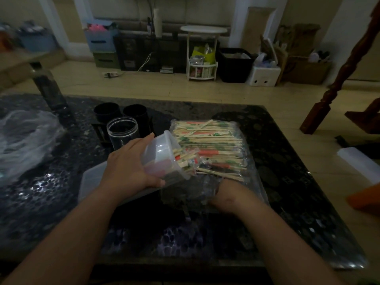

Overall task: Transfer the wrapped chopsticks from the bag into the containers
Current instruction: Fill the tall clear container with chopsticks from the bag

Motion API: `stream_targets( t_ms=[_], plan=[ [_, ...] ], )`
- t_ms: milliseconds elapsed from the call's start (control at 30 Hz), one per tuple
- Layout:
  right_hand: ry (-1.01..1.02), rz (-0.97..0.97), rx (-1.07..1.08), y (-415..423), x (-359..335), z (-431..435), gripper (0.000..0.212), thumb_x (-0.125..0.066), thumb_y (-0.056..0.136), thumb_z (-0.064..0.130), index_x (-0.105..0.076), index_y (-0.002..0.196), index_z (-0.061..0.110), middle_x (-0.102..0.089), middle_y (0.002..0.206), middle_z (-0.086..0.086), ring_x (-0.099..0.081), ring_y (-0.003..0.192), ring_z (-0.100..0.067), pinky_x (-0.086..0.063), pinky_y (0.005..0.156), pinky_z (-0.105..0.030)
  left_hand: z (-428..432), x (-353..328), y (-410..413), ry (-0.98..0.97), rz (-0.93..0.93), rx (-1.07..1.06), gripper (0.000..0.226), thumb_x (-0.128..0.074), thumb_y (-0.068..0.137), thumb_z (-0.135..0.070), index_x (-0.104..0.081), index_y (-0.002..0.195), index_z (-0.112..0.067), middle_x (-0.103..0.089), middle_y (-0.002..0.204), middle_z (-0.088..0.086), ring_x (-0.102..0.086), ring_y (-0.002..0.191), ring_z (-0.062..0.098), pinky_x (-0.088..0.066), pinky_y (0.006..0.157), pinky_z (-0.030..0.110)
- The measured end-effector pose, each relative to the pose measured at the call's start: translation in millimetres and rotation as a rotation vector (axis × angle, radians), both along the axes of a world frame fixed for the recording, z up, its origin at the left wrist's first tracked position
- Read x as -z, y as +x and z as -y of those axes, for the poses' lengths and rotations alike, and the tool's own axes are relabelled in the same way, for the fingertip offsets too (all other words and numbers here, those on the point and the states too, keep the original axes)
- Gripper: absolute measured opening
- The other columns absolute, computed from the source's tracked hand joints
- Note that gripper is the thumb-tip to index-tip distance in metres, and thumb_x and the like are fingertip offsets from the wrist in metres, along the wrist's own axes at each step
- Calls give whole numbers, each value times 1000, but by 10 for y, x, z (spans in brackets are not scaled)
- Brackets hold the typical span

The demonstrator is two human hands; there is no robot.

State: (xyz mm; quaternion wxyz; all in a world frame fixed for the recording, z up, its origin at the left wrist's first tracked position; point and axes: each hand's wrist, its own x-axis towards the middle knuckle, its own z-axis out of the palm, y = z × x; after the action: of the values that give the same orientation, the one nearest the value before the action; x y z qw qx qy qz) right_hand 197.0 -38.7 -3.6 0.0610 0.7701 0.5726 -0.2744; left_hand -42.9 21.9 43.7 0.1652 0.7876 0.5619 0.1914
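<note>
A dark speckled table (51,212) fills most of the view from here, glossy under dim light. On its left end lies a crumpled heap of clear plastic (24,140). Right of the middle sits the clear bag (258,188), lying flat with its open end towards the person, and the wrapped chopsticks (205,138) are stacked inside it in a thick layer, sticks running left to right.

A flat translucent lid or tray (92,179) lies under the person's left forearm. Just above it, the left hand (127,167) grasps a translucent tub (162,153) round its base and holds it tipped on its side, mouth against the bag's near left corner. A few wrapped chopsticks already poke out of its mouth.

Behind the tub a clear jar (123,130) stands upright, with two black cups (107,112) side by side behind it.

The right hand (226,194) reaches into the bag's open end; the fingers are buried in rumpled plastic, so I cannot tell whether they clutch anything.
</note>
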Motion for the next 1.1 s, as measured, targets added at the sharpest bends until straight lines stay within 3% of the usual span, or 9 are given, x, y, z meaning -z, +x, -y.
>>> stream_targets(
  t_ms=[167,267,367,467,567,700,767,1000,1100],
  plan=[
    [46,-145,111,-136,283,-48,45,-49,94,48,-66,119,14,-64,124,-12,-61,110,-28,-45,84,-30,-29,9,-7,-13,-4,-4,131,-74,33,-64,-24,151,-38,-37,150,-5,-35,135,18,-30,108,42],
    [178,-435,258,-244,353,-79,45,-46,98,52,-69,83,17,-68,91,-9,-62,86,-23,-40,68,-26,-33,2,-16,-7,19,-17,131,-74,32,-62,-25,151,-37,-38,150,-4,-36,135,19,-29,108,41],
    [415,-621,419,-312,431,-151,35,-53,97,45,-73,89,17,-70,89,-1,-64,87,-20,-47,70,-28,-49,-13,-25,-10,23,-21,130,-84,36,-58,-26,150,-37,-37,151,-5,-36,136,18,-29,110,43],
    [539,-307,212,-296,592,-208,22,-55,86,34,-70,99,24,-69,102,3,-65,94,-20,-55,82,-35,-66,-6,-34,-5,47,-24,126,-93,43,-46,-28,150,-36,-38,150,-4,-36,136,18,-29,110,43],
    [551,-126,109,-259,600,-243,18,-57,85,26,-60,102,22,-56,123,-2,-55,115,-26,-47,96,-41,-69,-7,-37,-17,44,-21,129,-84,35,-57,-28,150,-37,-39,149,-6,-37,135,17,-30,110,42],
    [410,-40,8,-155,539,-369,62,-59,91,26,-34,147,22,-21,159,1,-21,147,-25,-24,117,-43,-67,-2,-28,-22,40,-9,130,-72,30,-64,-28,149,-39,-38,149,-8,-37,135,15,-30,109,40],
    [345,-24,-16,-126,470,-463,66,-57,92,20,-25,150,22,-14,161,0,-18,147,-27,-20,119,-44,-72,1,-25,-23,43,-18,130,-72,30,-63,-27,149,-39,-39,148,-7,-37,134,16,-30,109,40],
    [259,97,-82,-96,195,-644,49,-52,96,18,-40,143,22,-25,155,-10,-15,146,-31,-21,116,-48,-94,3,-18,-26,46,-21,129,-74,32,-61,-28,149,-39,-39,149,-6,-37,135,17,-31,109,41],
    [279,88,-80,-100,200,-635,44,-52,94,13,-49,138,19,-31,149,-11,-26,141,-32,-24,115,-45,-107,13,-19,-23,41,-19,129,-74,31,-62,-28,149,-39,-39,148,-7,-38,134,16,-31,109,41]
  ],
)
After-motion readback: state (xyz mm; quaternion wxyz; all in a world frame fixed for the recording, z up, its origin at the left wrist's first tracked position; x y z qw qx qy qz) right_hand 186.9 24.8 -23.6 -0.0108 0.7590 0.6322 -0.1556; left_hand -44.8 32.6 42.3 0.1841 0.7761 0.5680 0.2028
